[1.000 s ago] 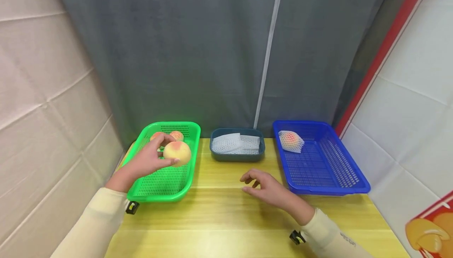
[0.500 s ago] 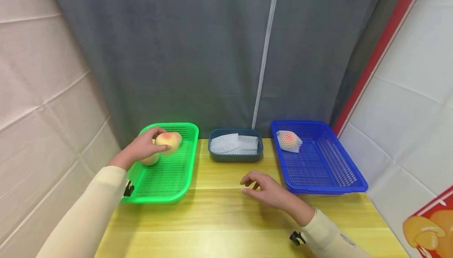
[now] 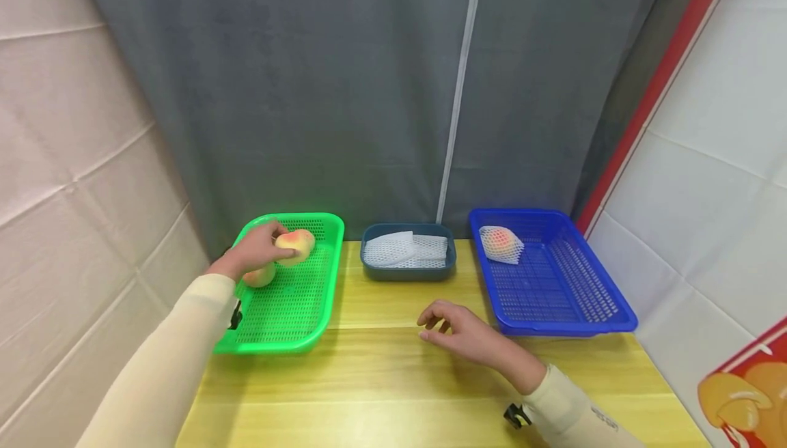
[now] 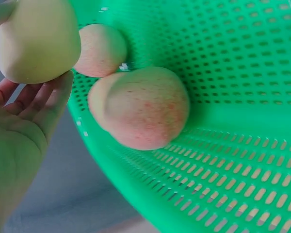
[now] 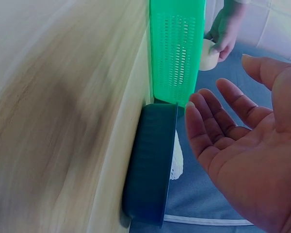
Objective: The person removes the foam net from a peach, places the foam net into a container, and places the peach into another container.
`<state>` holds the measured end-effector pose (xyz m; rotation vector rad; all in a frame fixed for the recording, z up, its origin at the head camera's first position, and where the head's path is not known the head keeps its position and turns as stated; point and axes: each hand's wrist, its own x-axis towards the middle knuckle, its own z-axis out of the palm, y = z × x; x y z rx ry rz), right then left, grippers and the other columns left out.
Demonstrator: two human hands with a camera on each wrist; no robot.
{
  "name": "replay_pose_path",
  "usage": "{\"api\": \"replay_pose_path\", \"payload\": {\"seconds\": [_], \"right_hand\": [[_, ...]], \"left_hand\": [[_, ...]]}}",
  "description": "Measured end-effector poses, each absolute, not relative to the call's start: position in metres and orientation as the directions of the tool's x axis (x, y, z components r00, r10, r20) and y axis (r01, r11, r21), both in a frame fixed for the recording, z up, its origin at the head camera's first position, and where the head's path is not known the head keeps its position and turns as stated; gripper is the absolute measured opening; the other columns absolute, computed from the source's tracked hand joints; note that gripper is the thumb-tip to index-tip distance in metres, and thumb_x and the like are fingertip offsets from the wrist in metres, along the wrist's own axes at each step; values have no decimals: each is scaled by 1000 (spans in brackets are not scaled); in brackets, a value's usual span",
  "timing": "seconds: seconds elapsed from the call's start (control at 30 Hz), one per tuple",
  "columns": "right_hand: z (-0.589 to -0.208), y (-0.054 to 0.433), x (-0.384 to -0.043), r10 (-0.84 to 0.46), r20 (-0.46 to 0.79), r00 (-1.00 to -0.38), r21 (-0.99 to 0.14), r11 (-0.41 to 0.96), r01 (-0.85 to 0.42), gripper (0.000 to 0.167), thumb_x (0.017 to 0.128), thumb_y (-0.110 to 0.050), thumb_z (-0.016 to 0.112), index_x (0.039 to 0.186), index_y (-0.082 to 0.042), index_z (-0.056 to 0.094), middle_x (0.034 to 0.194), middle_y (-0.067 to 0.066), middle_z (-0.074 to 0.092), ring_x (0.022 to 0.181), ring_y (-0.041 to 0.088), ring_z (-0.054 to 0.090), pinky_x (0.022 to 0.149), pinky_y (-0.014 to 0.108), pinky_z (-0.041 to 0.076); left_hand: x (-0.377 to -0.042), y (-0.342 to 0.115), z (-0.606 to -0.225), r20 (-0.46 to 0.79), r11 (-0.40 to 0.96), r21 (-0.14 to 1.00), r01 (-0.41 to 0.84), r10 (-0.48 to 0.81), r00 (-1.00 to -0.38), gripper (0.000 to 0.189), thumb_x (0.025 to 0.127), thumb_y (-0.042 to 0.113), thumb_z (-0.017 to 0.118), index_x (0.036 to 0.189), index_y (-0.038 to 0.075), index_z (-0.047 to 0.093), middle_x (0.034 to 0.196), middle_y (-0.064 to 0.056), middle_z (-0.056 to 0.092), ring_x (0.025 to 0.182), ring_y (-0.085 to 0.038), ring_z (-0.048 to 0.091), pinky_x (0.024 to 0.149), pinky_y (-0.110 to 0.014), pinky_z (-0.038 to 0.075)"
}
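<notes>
My left hand point(image 3: 253, 251) pinches a yellow-and-red peach point(image 3: 294, 244) between thumb and fingers, over the back left of the green basket point(image 3: 289, 311). In the left wrist view that peach point(image 4: 36, 41) is raised above the basket rim, beside several other peaches point(image 4: 150, 109) lying inside. One peach point(image 3: 260, 276) shows beneath the hand in the head view. My right hand point(image 3: 464, 332) hovers above the table in front of the blue basket, its fingers loosely curved and holding nothing. The right wrist view shows its palm point(image 5: 266, 150) beside the dark tray.
A small dark tray point(image 3: 408, 274) at the back middle holds white foam net sleeves point(image 3: 393, 250). To the right, the blue basket point(image 3: 547, 298) contains a peach in a foam net point(image 3: 501, 244). A grey curtain point(image 3: 295, 93) hangs behind the wooden table point(image 3: 369, 380).
My left hand has moved back and slightly left over the green basket, carrying the peach lower. My right hand has stayed almost in place.
</notes>
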<state>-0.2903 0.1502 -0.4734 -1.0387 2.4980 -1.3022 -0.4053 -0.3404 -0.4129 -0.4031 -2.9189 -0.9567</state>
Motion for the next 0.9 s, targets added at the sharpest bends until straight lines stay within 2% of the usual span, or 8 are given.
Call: {"api": "replay_pose_path", "payload": {"seconds": [0.1,0.23,0.57,0.9], "right_hand": [[-474,151,-290,-633,177,-754,-767,391,-509,16,109,-23,74,119,-11,74,116,-1,73,107,16,70,90,37,61],[-474,151,-289,-634,171,-754,-773,388,-502,17,109,-23,74,119,-10,74,118,6,73,107,17,69,90,38,61],[-475,151,-284,-623,162,-765,-786,387,-482,15,109,-24,74,118,-12,74,119,11,73,106,17,69,90,37,60],[-477,152,-284,-625,161,-764,-784,389,-483,15,109,-24,74,117,-12,74,118,11,73,106,17,69,90,37,60]], "left_hand": [[-411,-341,-424,106,792,546,273,259,-960,53,95,34,86,124,-3,61,112,-16,69,97,-31,64,85,-46,53],[-418,-343,-439,97,814,494,307,298,-949,49,92,29,87,119,-4,63,103,-12,68,88,-26,60,80,-43,51],[-419,-344,-450,32,831,484,275,297,-954,38,94,15,83,118,-3,61,105,-11,65,91,-28,57,81,-44,49],[-421,-341,-456,19,874,405,268,286,-958,49,100,26,80,133,-5,62,117,-17,72,99,-32,67,88,-54,55]]}}
